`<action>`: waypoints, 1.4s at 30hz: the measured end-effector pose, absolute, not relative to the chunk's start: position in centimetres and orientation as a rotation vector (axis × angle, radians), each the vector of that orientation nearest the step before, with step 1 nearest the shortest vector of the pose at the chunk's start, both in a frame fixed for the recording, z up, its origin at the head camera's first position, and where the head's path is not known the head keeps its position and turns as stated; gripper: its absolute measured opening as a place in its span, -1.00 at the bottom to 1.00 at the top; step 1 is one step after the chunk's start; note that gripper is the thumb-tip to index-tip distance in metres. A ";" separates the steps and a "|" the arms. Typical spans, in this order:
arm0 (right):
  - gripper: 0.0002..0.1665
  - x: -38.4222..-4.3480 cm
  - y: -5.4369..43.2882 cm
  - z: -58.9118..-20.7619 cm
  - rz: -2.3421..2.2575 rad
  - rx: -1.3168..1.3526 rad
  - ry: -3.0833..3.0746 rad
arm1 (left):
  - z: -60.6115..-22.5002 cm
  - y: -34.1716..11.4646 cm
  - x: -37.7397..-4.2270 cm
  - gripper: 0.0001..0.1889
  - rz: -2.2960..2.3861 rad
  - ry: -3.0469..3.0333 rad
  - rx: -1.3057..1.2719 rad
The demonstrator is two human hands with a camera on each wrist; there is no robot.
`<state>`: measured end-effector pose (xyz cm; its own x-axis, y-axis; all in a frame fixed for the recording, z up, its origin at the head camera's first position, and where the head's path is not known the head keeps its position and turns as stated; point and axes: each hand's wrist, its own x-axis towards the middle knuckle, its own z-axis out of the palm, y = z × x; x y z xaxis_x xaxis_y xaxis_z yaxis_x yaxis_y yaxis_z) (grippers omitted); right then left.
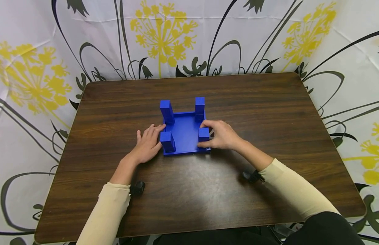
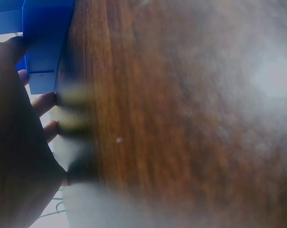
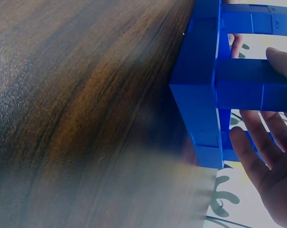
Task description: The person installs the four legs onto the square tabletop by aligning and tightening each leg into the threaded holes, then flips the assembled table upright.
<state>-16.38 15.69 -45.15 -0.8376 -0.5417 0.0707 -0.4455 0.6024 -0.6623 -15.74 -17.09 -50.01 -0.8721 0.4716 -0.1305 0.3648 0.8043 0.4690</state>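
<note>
A shallow blue square tray (image 1: 185, 136) lies on the wooden table, with a tall blue block post standing at each corner. My right hand (image 1: 222, 135) holds the near right post (image 1: 203, 134), thumb on its near side and fingers on the far side. In the right wrist view, the thumb presses one face of this blue post (image 3: 240, 84). My left hand (image 1: 147, 144) lies beside the tray's left side, fingers extended and fingertips right at its edge, close to the near left post (image 1: 167, 141). The left wrist view shows the blue tray wall (image 2: 46, 42) past the thumb.
Two more blue posts rise at the tray's far corners, the far left one (image 1: 167, 112) and the far right one (image 1: 200, 108). The brown table (image 1: 116, 102) extends on all sides. A flower-patterned white cloth (image 1: 106, 34) hangs behind its far edge.
</note>
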 end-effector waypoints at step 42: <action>-0.49 -17.8 17.0 -44.3 -1.255 -1.065 2.110 | -50.0 -17.2 -15.7 -0.32 0.654 2.760 0.659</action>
<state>-17.79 16.98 -44.29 -0.5938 -0.8046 -0.0008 -0.3837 0.2840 -0.8787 -15.67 -17.20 -50.01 -0.8725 0.4746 -0.1157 0.3722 0.7992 0.4719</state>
